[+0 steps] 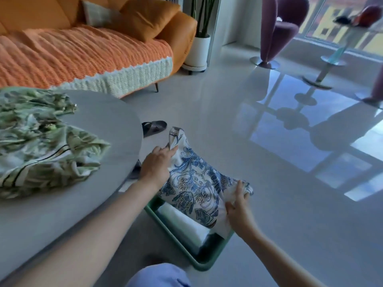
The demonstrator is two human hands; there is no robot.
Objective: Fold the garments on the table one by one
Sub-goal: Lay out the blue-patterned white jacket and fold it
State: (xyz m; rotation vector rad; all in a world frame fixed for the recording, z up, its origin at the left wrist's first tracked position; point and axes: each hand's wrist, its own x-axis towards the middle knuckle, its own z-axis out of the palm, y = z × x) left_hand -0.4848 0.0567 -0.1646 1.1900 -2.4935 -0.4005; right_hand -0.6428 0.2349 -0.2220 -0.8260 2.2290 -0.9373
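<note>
A white garment with a blue floral print (pixel 196 183) hangs over the green basket (pixel 182 247) on the floor to the right of the table. My left hand (pixel 157 164) pinches its upper left edge, and a strip of cloth stands up just beyond my fingers. My right hand (pixel 238 206) grips the bunched right corner. A crumpled green leaf-print garment (pixel 41 139) lies on the round grey table (pixel 112 125) at the left, away from both hands.
White cloth lies inside the basket under the blue garment. A dark sandal (pixel 154 127) sits on the glossy floor past the table edge. An orange sofa (pixel 83 48), a potted plant (pixel 196 52) and a purple chair (pixel 275 30) stand farther back.
</note>
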